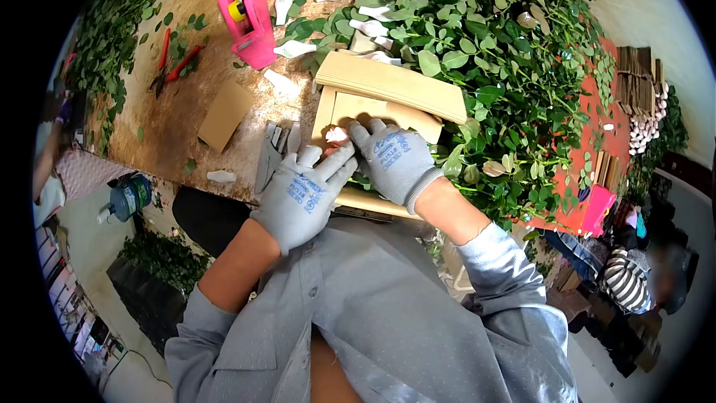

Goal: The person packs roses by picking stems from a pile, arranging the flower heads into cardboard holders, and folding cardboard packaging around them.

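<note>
At the frame's centre, my grey-gloved left hand [302, 195] and grey-gloved right hand [393, 158] have their fingers bent around a small pale-pink flower bloom [336, 136] over flat tan cardboard [373, 107]; I can't tell whether either grips it. Green leafy stems [507, 67] fill the upper right.

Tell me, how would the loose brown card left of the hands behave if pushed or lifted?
The loose brown card looks thin, so it is probably light. Its edges look straight and it appears flat, so it would likely stay fairly stiff when lifted. Lying flat, it should probably slide across the table rather than roll.
</note>
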`<state>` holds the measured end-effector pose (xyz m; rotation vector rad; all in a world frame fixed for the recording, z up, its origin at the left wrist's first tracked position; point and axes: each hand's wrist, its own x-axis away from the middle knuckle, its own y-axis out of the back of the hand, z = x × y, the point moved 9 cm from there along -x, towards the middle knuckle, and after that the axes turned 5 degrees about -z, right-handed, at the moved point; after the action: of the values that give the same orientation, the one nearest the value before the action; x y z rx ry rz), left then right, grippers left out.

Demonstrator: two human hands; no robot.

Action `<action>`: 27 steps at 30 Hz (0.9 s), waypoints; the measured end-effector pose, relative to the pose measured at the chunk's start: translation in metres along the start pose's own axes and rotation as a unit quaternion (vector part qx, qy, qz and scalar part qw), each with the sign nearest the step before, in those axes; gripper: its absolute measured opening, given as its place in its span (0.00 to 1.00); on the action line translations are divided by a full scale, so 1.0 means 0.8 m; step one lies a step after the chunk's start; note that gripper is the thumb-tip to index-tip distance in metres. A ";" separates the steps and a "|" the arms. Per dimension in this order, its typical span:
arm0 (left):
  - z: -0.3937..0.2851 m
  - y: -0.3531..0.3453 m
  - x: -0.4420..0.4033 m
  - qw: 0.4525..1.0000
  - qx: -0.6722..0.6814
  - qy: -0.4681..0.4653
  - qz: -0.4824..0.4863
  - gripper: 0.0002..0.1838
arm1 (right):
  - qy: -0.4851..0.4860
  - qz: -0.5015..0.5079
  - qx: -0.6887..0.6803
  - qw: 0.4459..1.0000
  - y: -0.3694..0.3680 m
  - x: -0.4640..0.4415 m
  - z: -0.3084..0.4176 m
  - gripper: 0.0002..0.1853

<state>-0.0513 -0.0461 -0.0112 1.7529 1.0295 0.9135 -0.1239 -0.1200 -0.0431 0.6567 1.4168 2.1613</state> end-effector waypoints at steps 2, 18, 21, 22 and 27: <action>0.001 -0.002 -0.001 1.000 0.011 0.013 0.011 0.27 | 0.010 -0.016 -0.017 1.000 0.004 0.002 -0.001 0.25; 0.003 0.000 -0.004 0.999 0.016 0.001 -0.036 0.32 | -0.217 0.012 0.127 0.968 0.040 -0.135 -0.309 0.19; 0.003 0.001 -0.004 0.999 0.027 0.010 -0.025 0.33 | -0.177 0.011 0.146 0.973 0.036 -0.112 -0.264 0.18; 0.003 -0.001 -0.004 0.999 0.031 0.017 -0.013 0.33 | -0.193 0.006 0.115 0.974 0.042 -0.102 -0.252 0.16; 0.001 0.000 -0.004 0.999 0.041 -0.001 -0.019 0.34 | -0.149 0.018 0.051 0.987 0.022 -0.072 -0.238 0.17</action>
<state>-0.0516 -0.0495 -0.0120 1.7955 1.1098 0.8564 -0.1996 -0.2956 -0.1017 1.0046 1.3678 1.9280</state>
